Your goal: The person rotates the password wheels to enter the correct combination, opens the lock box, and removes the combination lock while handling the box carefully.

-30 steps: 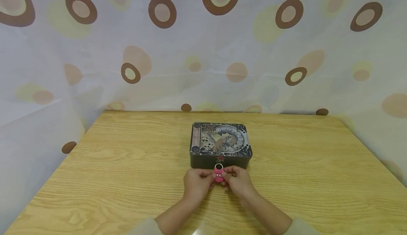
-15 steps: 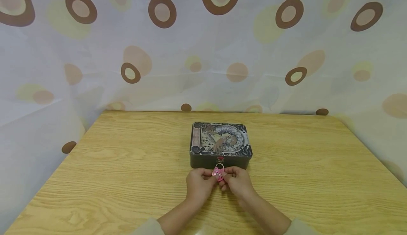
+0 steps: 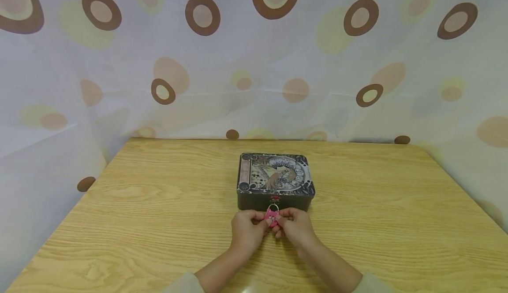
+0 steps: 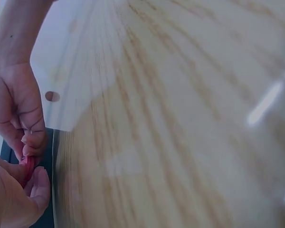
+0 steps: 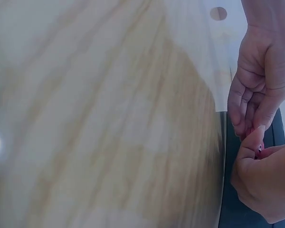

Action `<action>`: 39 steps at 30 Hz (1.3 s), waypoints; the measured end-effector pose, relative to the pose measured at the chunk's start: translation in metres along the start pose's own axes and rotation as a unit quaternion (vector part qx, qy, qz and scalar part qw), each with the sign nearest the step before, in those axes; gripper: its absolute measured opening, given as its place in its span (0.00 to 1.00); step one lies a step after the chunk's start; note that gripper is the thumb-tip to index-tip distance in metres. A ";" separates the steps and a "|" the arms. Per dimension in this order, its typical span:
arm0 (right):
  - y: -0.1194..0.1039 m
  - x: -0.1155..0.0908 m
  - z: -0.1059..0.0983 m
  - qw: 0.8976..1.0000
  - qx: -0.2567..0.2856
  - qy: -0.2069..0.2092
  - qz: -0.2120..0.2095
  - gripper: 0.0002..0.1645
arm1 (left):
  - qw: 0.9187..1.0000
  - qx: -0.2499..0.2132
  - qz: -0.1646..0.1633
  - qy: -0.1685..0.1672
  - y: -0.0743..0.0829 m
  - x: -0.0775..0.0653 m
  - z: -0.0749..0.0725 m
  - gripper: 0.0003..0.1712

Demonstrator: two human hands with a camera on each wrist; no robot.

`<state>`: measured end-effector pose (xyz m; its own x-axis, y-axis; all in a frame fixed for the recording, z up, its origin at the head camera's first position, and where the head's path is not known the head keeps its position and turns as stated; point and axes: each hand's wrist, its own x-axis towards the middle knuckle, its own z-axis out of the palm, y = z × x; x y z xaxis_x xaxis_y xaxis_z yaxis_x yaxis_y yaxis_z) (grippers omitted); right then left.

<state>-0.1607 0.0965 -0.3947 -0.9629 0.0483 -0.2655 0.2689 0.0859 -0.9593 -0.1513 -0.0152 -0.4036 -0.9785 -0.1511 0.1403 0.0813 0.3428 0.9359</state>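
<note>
A pink combination padlock [image 3: 271, 216], shaped like an animal head with small ears, hangs by its metal shackle at the front clasp [image 3: 274, 199] of a dark tin box [image 3: 276, 174] with a decorated lid. My left hand [image 3: 247, 230] pinches the padlock's left side between thumb and fingers. From the other side my right hand [image 3: 298, 228] pinches it too, its thumb over the number dials. In the left wrist view the padlock [image 4: 28, 167] shows edge-on between both hands. Fingers hide most of it in the right wrist view.
The tin stands with its lid down on a wooden table [image 3: 158, 205]. Behind the table hangs a pale curtain [image 3: 222, 64] patterned with brown and yellow circles, and it also closes off both sides.
The padlock tilted in the fingers, then came back partly toward its earlier angle. My left hand has shifted slightly right, and its thumb lies more over the padlock's face. The tin stays put.
</note>
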 end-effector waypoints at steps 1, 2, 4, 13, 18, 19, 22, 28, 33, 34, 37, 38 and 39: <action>-0.001 0.000 0.000 1.000 0.003 -0.001 0.006 0.09 | 1.000 0.000 -0.001 -0.003 0.000 0.000 -0.001 0.02; -0.002 0.000 0.000 1.000 0.007 -0.002 0.011 0.10 | 1.000 0.001 0.000 -0.005 0.000 0.000 -0.001 0.02; -0.003 0.001 0.000 1.000 0.015 -0.003 0.022 0.11 | 1.000 0.004 0.001 -0.009 0.001 0.001 -0.002 0.02; -0.003 0.002 0.003 0.998 0.051 0.004 0.025 0.10 | 0.999 0.017 0.039 -0.021 0.001 0.003 -0.006 0.02; -0.003 0.003 0.005 0.998 0.057 0.011 0.016 0.07 | 0.998 0.021 0.055 -0.027 0.001 0.003 -0.008 0.02; -0.003 0.003 0.005 0.998 0.057 0.013 0.015 0.07 | 0.998 0.021 0.056 -0.028 0.001 0.004 -0.008 0.02; -0.003 0.004 0.006 0.998 0.055 0.019 0.015 0.07 | 0.998 0.018 0.053 -0.031 0.001 0.004 -0.008 0.02; -0.005 0.001 0.008 0.998 0.055 0.026 0.012 0.08 | 0.998 0.025 0.045 -0.028 0.003 0.004 -0.008 0.02; -0.005 0.001 0.009 0.998 0.048 0.028 0.009 0.09 | 0.998 0.029 0.044 -0.027 0.002 0.005 -0.008 0.02; -0.004 0.001 0.009 0.998 0.046 0.030 0.009 0.09 | 0.998 0.030 0.045 -0.027 0.002 0.005 -0.008 0.02; -0.004 0.001 0.010 0.999 0.041 0.033 0.011 0.10 | 0.998 0.030 0.046 -0.027 0.002 0.005 -0.009 0.02; -0.004 0.001 0.010 0.999 0.039 0.034 0.012 0.10 | 0.998 0.029 0.047 -0.027 0.002 0.006 -0.009 0.02; -0.004 0.001 0.011 0.999 0.038 0.035 0.013 0.10 | 0.998 0.029 0.047 -0.027 0.002 0.006 -0.009 0.02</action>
<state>-0.1633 0.0858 -0.3920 -0.9508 0.1200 -0.2857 0.2887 0.0075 -0.9574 -0.1551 -0.0238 -0.3982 -0.9762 -0.0655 0.2067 0.1630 0.4066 0.8990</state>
